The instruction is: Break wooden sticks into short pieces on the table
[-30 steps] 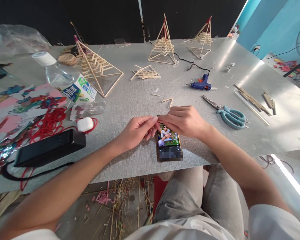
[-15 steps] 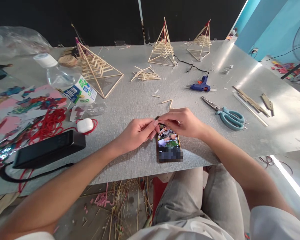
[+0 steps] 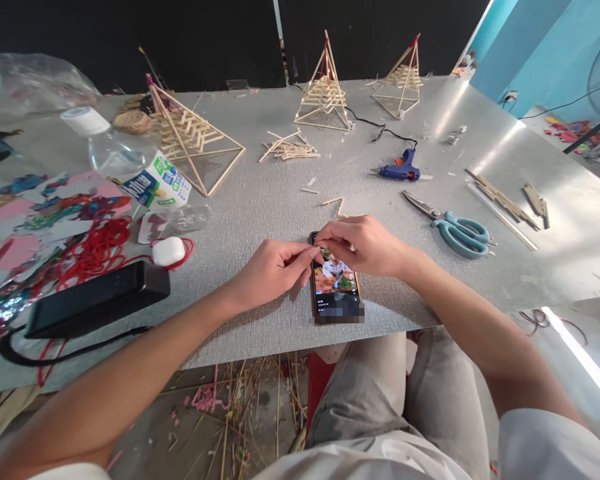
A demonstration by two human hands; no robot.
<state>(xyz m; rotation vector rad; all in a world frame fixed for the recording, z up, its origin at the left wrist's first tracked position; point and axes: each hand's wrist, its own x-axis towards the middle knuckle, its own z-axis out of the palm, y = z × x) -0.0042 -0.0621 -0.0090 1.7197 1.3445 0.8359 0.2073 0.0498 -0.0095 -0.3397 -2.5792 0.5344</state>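
My left hand point(image 3: 279, 268) and my right hand point(image 3: 363, 241) meet over the top part of a phone point(image 3: 336, 293) that lies on the table with its screen lit. The fingertips of both hands are pinched together. Whatever they hold, if anything, is too small or hidden to name. Just beyond my right hand, two thin wooden sticks point(image 3: 336, 201) lie joined at an angle. Blue-handled scissors point(image 3: 460, 233) rest to the right of my right hand, with their blades pointing away to the left.
Stick pyramids point(image 3: 324, 100) stand along the back of the table point(image 3: 250, 213). A blue glue gun point(image 3: 401, 167) and a pile of sticks point(image 3: 293, 147) lie mid-table. At left are a plastic bottle point(image 3: 130, 160), red cord point(image 3: 97, 250), a white case point(image 3: 168, 251) and a black device point(image 3: 97, 297).
My fingers have shifted slightly, with the right fingers more bent over the phone. The picture on the phone screen is different. Both hands stay together in about the same place.
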